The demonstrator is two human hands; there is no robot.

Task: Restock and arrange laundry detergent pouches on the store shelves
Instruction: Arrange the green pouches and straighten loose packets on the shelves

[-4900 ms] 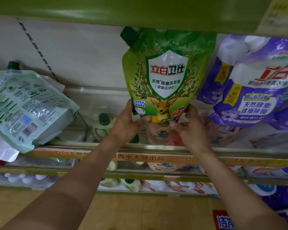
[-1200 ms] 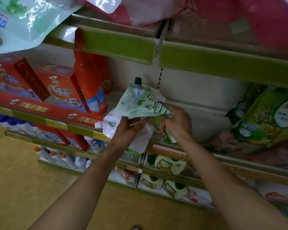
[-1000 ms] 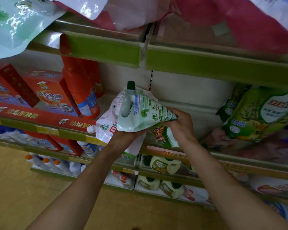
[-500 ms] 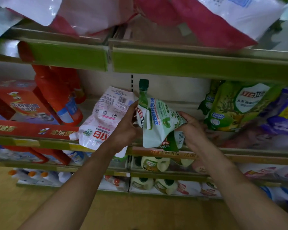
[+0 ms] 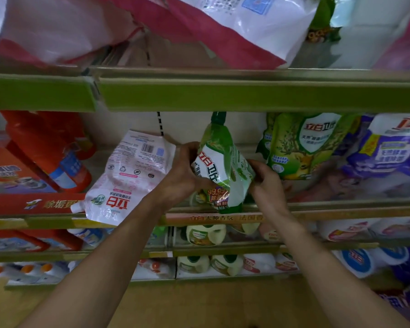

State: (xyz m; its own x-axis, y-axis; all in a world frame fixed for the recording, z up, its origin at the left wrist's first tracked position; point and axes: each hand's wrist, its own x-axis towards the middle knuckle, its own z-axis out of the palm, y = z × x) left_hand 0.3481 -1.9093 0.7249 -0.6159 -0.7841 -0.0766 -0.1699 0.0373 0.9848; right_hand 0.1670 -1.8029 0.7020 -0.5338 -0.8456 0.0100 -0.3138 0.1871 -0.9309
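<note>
A green detergent pouch (image 5: pixel 223 166) stands cap-up between the hands, over the shelf rail (image 5: pixel 341 207). The left hand (image 5: pixel 182 176) curls round its left edge and the right hand (image 5: pixel 265 183) grips its lower right side. Just left of the left hand leans a white-pink pouch (image 5: pixel 128 176), spout down. Right of the right hand stands another green pouch (image 5: pixel 298 145).

The light is dim and yellowish, flat across the aisle. The shelf edge (image 5: pixel 223 95) throws shade into the recess below. Soft glare sits on the white bag (image 5: pixel 258 22) overhead and on the green pouch (image 5: pixel 223 166). Red boxes (image 5: pixel 7 169) at the left and purple pouches (image 5: pixel 388 152) at the right smear; shelf lines bow toward the corners.
</note>
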